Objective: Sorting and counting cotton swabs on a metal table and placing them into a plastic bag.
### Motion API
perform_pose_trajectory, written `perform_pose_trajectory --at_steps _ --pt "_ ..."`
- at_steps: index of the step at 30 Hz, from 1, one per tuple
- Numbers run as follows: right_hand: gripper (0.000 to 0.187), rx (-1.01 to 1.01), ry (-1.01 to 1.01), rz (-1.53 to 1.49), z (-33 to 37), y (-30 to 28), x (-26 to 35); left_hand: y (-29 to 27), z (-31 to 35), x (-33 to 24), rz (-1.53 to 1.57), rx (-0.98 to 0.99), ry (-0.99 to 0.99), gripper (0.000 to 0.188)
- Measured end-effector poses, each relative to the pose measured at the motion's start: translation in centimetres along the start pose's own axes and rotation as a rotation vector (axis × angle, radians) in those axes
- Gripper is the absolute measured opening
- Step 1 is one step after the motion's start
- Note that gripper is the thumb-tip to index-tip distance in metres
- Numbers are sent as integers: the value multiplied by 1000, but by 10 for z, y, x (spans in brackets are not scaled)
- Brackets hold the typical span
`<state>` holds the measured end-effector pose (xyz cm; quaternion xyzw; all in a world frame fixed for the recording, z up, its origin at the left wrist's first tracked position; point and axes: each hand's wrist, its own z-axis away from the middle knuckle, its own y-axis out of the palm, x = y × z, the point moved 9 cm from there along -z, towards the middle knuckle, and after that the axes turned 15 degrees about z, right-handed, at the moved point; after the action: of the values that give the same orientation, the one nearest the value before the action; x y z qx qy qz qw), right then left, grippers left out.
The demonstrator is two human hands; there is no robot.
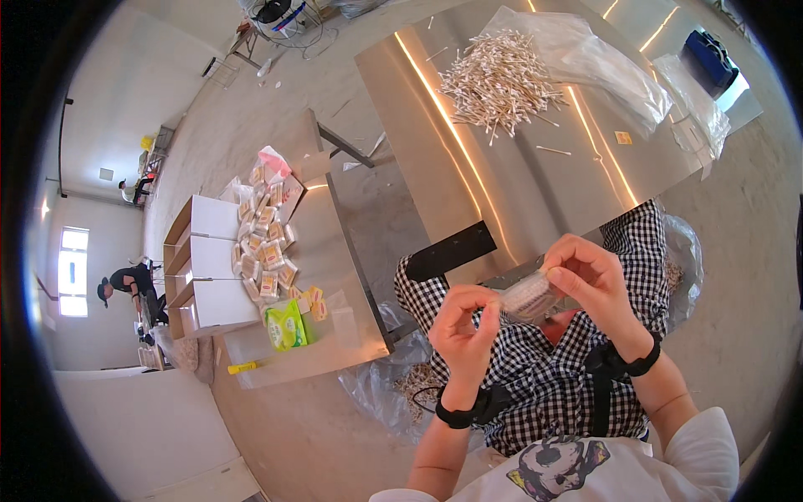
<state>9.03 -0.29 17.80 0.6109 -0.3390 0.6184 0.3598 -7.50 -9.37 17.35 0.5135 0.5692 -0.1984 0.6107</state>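
Both the left hand (465, 333) and the right hand (590, 280) pinch opposite ends of a clear packet (529, 299) above the checked lap (539, 381), its film seemingly light, soft, slippery and tearable, best taken gently by the edges.

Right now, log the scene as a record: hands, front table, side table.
left hand: pinches left end of clear plastic packet
right hand: pinches its upper right end
packet contents: whitish, otherwise unclear
front metal table: cotton swab pile, clear plastic bag
side metal table: heap of small packages, green soft packet, yellow stick-shaped item
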Motion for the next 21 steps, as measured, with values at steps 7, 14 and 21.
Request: perform_pose_trajectory --at_steps 7,14,21 --pt "12 19 -100 225 1 2 9 14 -4 -6 -104 163 9 11" --pt "8 -33 -118 201 3 -3 12 17 -2 -9 -25 129 49 14" --pt "10 -4 -71 95 3 -3 10 14 -1 -9 -190 95 27 9"
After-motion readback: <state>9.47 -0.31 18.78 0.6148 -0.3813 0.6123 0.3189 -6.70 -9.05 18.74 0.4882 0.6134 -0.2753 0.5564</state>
